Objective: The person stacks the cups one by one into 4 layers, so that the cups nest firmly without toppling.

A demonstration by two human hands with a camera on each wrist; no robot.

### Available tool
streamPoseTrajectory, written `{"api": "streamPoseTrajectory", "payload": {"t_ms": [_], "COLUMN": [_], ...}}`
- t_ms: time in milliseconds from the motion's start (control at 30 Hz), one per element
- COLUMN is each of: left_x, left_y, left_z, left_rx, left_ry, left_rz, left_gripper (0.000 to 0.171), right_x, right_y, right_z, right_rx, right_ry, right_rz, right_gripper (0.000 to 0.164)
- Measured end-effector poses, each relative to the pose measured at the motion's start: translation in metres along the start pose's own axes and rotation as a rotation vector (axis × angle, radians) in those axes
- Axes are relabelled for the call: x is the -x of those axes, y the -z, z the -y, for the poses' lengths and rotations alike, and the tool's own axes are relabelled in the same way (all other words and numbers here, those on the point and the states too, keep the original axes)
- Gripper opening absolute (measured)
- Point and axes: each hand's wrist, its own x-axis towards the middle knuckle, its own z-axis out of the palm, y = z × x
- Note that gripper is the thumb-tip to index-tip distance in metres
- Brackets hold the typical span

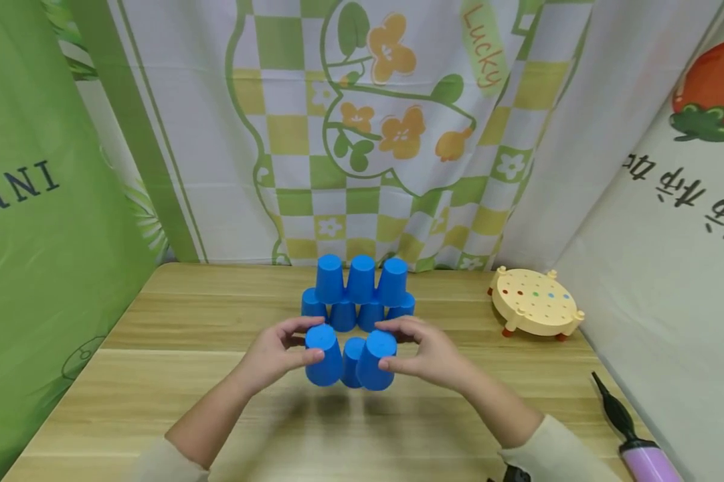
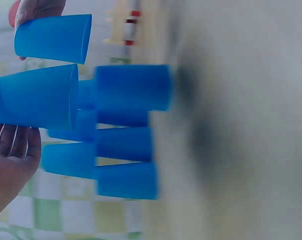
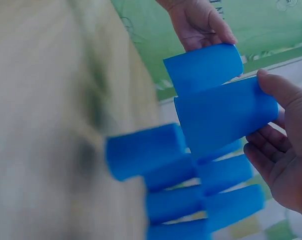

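Right of the cups (image 1: 360, 284): stand (image 1: 536, 301), pump (image 1: 637, 444).

A curtained nook, home or studio unclear: a wood-grain table (image 1: 175, 348) at 6 o'clock, walled on 3 sides by green cloth (image 1: 49, 254) at 9, checked floral curtain (image 1: 386, 134) at 12, white printed cloth (image 1: 663, 268) at 3.

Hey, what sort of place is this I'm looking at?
Probably an indoor play or activity corner, closed in by fabric: a printed curtain hangs behind a wood-grain table, and blue cups are stacked upside down on it.
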Motion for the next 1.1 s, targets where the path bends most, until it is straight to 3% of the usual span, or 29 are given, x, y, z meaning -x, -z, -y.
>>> {"api": "streamPoseTrajectory", "payload": {"t_ms": [233,433,700,1100], "left_x": [-0.044,-0.088,-0.123,-0.149], "left_y": [0.018,0.028,0.023,0.014], "left_z": [-0.044,-0.065,-0.072,-0.07], "left_rx": [-0.041,-0.065,-0.074,-0.054], "left_ry": [-0.071,-0.063,-0.046,0.009], "left_rz": [-0.083,-0.178,-0.248,-0.267], "left_gripper": [0.055,0.057,0.06,0.062], "right_x": [-0.032,-0.065,-0.102,-0.13], "right_y": [0.044,0.069,0.081,0.076], "right_z": [0.016,0.024,0.017,0.006], "right_rx": [-0.006,-0.015,0.0,0.021], "right_ry": [-0.059,-0.142,-0.25,-0.269], "right_rz": [-0.076,-0.155,-0.212,-0.24], "right_gripper": [0.055,0.058,0.063,0.066]}}
